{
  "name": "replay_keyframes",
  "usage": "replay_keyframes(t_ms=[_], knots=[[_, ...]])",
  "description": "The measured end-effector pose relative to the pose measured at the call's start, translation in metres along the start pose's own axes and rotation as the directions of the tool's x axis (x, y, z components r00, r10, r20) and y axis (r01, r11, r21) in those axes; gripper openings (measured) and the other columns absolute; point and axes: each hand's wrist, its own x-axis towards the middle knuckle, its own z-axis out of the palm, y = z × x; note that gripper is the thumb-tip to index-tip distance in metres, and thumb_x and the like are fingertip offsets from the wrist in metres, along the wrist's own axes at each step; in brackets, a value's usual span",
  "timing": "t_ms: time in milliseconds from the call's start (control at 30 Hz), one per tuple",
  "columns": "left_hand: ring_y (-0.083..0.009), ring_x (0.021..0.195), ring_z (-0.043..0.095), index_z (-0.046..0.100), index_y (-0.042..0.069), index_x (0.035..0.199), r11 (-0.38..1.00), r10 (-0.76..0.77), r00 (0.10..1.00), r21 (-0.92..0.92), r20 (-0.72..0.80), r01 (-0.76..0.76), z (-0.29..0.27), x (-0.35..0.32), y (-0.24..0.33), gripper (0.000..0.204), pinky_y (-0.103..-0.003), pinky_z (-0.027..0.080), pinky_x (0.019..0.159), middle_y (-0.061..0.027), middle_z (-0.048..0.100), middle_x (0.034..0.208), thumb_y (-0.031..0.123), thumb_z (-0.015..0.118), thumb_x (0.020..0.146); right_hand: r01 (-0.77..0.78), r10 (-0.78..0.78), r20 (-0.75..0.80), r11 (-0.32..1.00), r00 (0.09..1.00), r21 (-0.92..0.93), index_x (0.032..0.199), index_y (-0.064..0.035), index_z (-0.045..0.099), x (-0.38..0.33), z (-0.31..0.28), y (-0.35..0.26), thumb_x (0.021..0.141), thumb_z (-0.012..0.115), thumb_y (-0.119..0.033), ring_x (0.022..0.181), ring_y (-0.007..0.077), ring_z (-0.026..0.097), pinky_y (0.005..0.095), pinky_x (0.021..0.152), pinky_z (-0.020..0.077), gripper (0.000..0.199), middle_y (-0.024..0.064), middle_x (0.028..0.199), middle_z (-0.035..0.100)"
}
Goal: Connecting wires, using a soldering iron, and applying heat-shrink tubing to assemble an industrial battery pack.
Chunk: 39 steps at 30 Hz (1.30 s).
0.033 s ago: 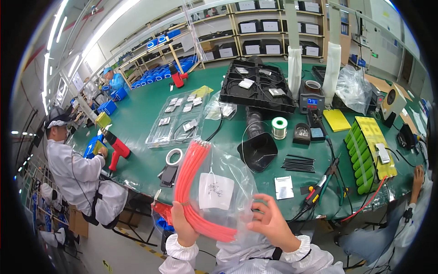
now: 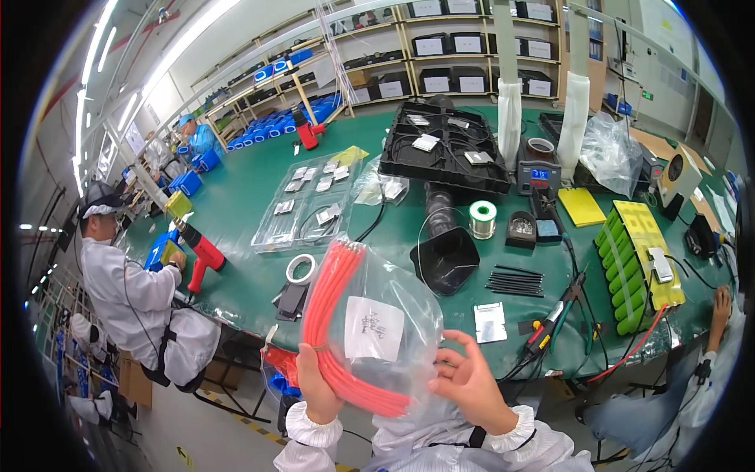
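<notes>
Curving gently — one tied bundle of slim, coral-red wires (image 2: 317, 315).

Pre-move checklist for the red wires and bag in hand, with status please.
1. Left hand on red wires: ok, thumb at the lower bend.
2. Right hand at bag: ok at its right edge; firm grip, cannot tell.
3. Label showing: ok, faces the camera.
4. All wires inside bag: cannot tell.
5. Solder station off: not ok, display lit.
</notes>
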Motion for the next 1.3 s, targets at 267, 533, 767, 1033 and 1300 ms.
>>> replay_keyframes(t_ms=[267, 533, 767, 1033, 1300], knots=[[-0.0099, 0.071, 0.053, 0.058, 0.007, 0.104, 0.999, 0.008, 0.958, -0.03, -0.285, -0.018, -0.007, 0.005, -0.015, 0.046, -0.026, 0.043, 0.06, 0.0015, 0.056, 0.084, 0.05, 0.043, 0.103, 0.21, -0.212, -0.038, 0.976, 0.977, -0.05, 0.111, -0.0008, 0.058, -0.004, -0.025, 0.011, 0.083, 0.069, 0.006, 0.092, 0.011, 0.058, 0.027, 0.084, 0.0465, 0.031, 0.0007, 0.095, 0.058], [-0.0065, 0.07, 0.05, 0.057, 0.015, 0.115, 0.976, -0.068, 0.97, -0.215, -0.233, 0.017, -0.016, 0.014, 0.0, 0.043, -0.024, 0.042, 0.058, 0.0057, 0.054, 0.086, 0.054, 0.049, 0.099, 0.078, -0.089, 0.069, 0.985, 0.994, 0.155, 0.12, -0.0067, 0.044, 0.004, -0.012, -0.003, 0.092, 0.058, -0.004, 0.118, 0.0235, 0.052, 0.0454, 0.098, 0.0492, 0.031, 0.0107, 0.123, 0.045], [-0.0085, 0.066, 0.05, 0.058, 0.012, 0.107, 0.983, -0.136, 0.898, -0.172, -0.418, 0.069, -0.004, 0.026, -0.004, 0.043, -0.025, 0.042, 0.057, 0.0035, 0.054, 0.083, 0.053, 0.049, 0.1, -0.277, 0.252, 0.149, 0.944, 0.956, 0.179, 0.118, 0.0009, 0.047, 0.012, -0.032, -0.001, 0.094, 0.055, -0.003, 0.096, 0.023, 0.065, 0.0379, 0.083, 0.0579, 0.025, 0.0118, 0.109, 0.06], [-0.0092, 0.069, 0.052, 0.058, 0.009, 0.106, 0.986, -0.143, 0.928, -0.13, -0.344, 0.103, 0.005, 0.021, -0.002, 0.048, -0.025, 0.044, 0.059, 0.0018, 0.056, 0.084, 0.055, 0.045, 0.101, -0.425, 0.657, 0.274, 0.696, 0.702, -0.579, 0.142, -0.0093, 0.053, 0.025, -0.036, 0.005, 0.084, 0.077, -0.014, 0.062, 0.0032, 0.055, 0.0206, 0.058, 0.047, 0.063, 0.0035, 0.093, 0.071], [-0.0118, 0.068, 0.053, 0.057, 0.005, 0.108, 0.995, -0.072, 0.978, 0.052, -0.197, 0.084, -0.002, 0.006, -0.019, 0.052, -0.027, 0.044, 0.059, -0.0021, 0.057, 0.084, 0.053, 0.038, 0.103, 0.55, -0.132, 0.582, 0.543, 0.803, -0.635, 0.139, -0.013, 0.054, 0.023, -0.041, 0.013, 0.085, 0.072, -0.015, 0.077, 0.0172, 0.068, 0.0297, 0.067, 0.0535, 0.057, 0.0091, 0.112, 0.068]])
